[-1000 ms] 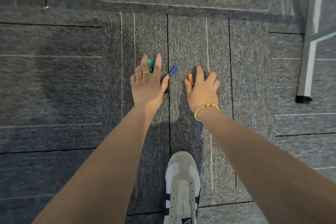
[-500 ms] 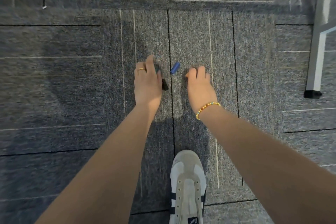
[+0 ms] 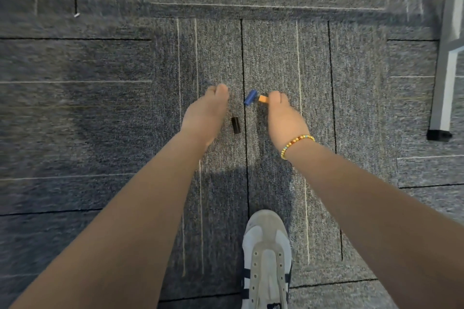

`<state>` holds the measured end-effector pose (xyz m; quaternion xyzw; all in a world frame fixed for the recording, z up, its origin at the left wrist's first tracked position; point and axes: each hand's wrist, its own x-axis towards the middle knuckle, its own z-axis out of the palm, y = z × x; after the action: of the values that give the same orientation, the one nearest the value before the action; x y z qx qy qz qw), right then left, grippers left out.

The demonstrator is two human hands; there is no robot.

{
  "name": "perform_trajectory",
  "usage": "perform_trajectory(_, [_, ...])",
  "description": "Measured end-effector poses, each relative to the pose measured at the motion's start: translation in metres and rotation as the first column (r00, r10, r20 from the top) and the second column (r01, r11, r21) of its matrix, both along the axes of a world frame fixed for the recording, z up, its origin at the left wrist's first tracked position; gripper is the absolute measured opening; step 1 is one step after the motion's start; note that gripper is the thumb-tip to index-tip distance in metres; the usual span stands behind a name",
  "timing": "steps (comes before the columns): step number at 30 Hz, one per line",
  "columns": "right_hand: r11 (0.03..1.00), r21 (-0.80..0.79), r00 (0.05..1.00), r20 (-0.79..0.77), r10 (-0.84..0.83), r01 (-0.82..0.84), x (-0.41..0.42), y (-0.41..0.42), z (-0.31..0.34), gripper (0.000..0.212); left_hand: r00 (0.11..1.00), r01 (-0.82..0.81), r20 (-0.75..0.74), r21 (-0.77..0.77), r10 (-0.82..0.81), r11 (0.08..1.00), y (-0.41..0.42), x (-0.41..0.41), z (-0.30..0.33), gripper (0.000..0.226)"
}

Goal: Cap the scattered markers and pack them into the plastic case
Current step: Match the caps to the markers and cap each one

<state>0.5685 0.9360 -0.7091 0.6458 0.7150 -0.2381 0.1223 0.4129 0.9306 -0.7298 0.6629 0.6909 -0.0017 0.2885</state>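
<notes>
— How many caps show?
— Three: a blue cap (image 3: 250,98) and a black cap (image 3: 235,125) on the carpet (image 3: 100,108), and an orange cap (image 3: 263,99) pinched in the right hand (image 3: 283,118).
— And since earlier?
— The left hand (image 3: 206,113) has lifted off the black cap; whether its fingers hold anything cannot be told.

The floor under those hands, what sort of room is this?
Probably an office or classroom: grey carpet tiles laid in squares cover the floor, and a white metal furniture leg with a black foot stands at the right.

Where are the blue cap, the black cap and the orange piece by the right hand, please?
blue cap (image 3: 250,98), head view, middle of its side.
black cap (image 3: 235,125), head view, mid-length.
orange piece (image 3: 263,99), head view, exposed end.
</notes>
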Motion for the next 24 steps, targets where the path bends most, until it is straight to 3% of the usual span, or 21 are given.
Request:
perform_trajectory(2, [1.000, 0.000, 1.000, -0.018, 0.026, -0.026, 0.000, 0.002, 0.003, 0.042, 0.967, -0.225, 0.111, -0.055, 0.230, 0.973, 0.003, -0.005, 0.003, 0.015])
perform_trajectory(4, [0.995, -0.008, 0.995, -0.027, 0.098, -0.099, -0.002, 0.006, 0.008, 0.048, 0.847, -0.437, 0.277, -0.125, 0.454, 0.891, 0.005, -0.011, 0.005, 0.015])
perform_trajectory(6, [0.981, -0.012, 0.981, -0.025, 0.192, -0.192, -0.007, 0.011, 0.013, 0.054, 0.747, -0.522, 0.358, -0.206, 0.560, 0.828, 0.005, -0.016, 0.007, 0.013])
perform_trajectory(8, [0.957, -0.019, 0.957, 0.004, 0.290, -0.290, -0.014, 0.014, 0.014, 0.056, 0.730, -0.530, 0.354, -0.246, 0.585, 0.811, 0.004, -0.018, 0.010, 0.012])
perform_trajectory(10, [0.929, -0.032, 0.928, 0.046, 0.369, -0.368, -0.018, 0.015, 0.012, 0.057, 0.837, -0.421, 0.281, -0.214, 0.468, 0.881, 0.003, -0.020, 0.009, 0.013])
perform_trajectory(12, [0.911, -0.030, 0.908, 0.074, 0.413, -0.412, -0.020, 0.015, 0.010, 0.058, 0.972, -0.176, 0.123, -0.167, 0.198, 0.970, 0.000, -0.024, 0.010, 0.011])
perform_trajectory(13, [0.905, -0.026, 0.902, 0.081, 0.425, -0.424, -0.020, 0.015, 0.010, 0.058, 0.996, -0.068, 0.050, -0.162, 0.077, 0.984, -0.001, -0.026, 0.011, 0.012])
perform_trajectory(16, [0.934, -0.022, 0.931, 0.078, 0.357, -0.357, -0.023, 0.016, 0.013, 0.049, 0.992, 0.096, -0.061, -0.186, -0.109, 0.978, -0.007, -0.033, 0.019, 0.023])
perform_trajectory(19, [0.973, -0.036, 0.972, 0.049, 0.229, -0.228, -0.034, 0.015, 0.016, 0.043, 0.972, 0.176, -0.111, -0.240, -0.207, 0.955, -0.017, -0.035, 0.027, 0.033])
perform_trajectory(22, [0.974, -0.084, 0.974, 0.062, 0.217, -0.211, -0.044, 0.016, 0.016, 0.039, 0.946, 0.236, -0.143, -0.308, -0.290, 0.922, -0.023, -0.025, 0.038, 0.032])
perform_trajectory(24, [0.972, -0.107, 0.972, 0.088, 0.219, -0.210, -0.049, 0.018, 0.018, 0.039, 0.934, 0.233, -0.174, -0.361, -0.311, 0.903, -0.028, -0.018, 0.042, 0.056])
